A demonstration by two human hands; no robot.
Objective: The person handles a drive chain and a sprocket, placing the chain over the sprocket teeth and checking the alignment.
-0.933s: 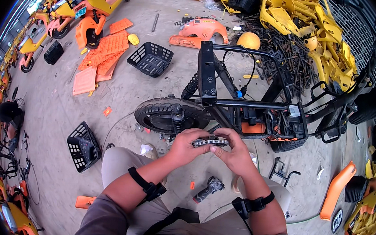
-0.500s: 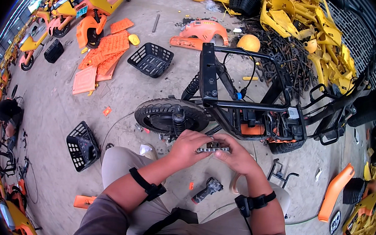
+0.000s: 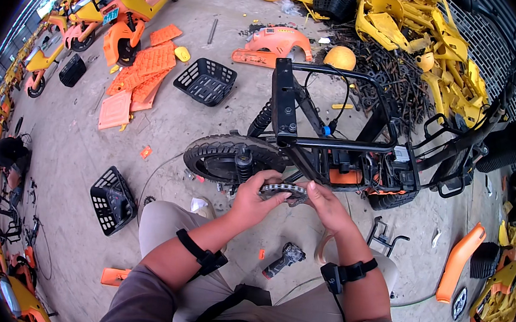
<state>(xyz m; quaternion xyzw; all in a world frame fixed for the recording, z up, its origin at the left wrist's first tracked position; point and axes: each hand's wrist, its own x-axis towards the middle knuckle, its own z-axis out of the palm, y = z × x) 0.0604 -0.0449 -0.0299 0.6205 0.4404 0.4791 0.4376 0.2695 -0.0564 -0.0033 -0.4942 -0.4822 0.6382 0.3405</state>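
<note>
A concrete floor [image 3: 77,142] spreads through a large workshop, with rows of yellow and orange scooters [image 3: 119,14] along the left side, where another person [image 3: 10,157] sits or crouches. On the far right lies a heap of yellow body panels [image 3: 453,68], beside a pile of dark metal parts [image 3: 397,91].

In the near middle, the seated person holds a dark, curved part [image 3: 285,191] with a band of bright metal links along its edge, raised in front of the knees. The left hand [image 3: 252,199] has its grip closed on the left end, thumb along the near side. The right hand [image 3: 328,208] is against the right end; whether its fingers clasp the part cannot be told.

Just beyond the hands stands a stripped black scooter frame [image 3: 338,144], its wheel [image 3: 217,160] to the left and a shock absorber [image 3: 244,163] in front of that. A grey cordless tool [image 3: 285,260] lies on the floor between the legs. One black basket [image 3: 131,193] is left of the left knee, another black crate [image 3: 206,81] farther off, near stacked orange panels [image 3: 144,77].
</note>
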